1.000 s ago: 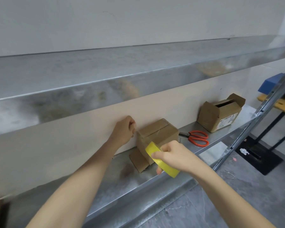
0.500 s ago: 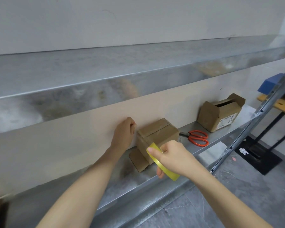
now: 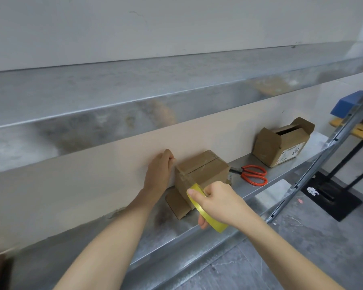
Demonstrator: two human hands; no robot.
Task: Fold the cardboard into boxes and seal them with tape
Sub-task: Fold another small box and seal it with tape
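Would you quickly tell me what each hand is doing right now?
Left hand: fingers curled beside the box; grip cannot be told.
Right hand: holding the tape roll.

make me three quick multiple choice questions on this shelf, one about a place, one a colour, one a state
1. Where are the scissors? A on the floor; B on the shelf beside the far box; C inside a box
2. What colour is the tape roll? A yellow; B red; C black
3. How is the far box? A taped shut; B crushed flat; C open, flaps up

B: they lie on the bare metal next to that box.
A: the roll gripped in the right hand is yellow.
C: its flaps stand up around a dark opening.
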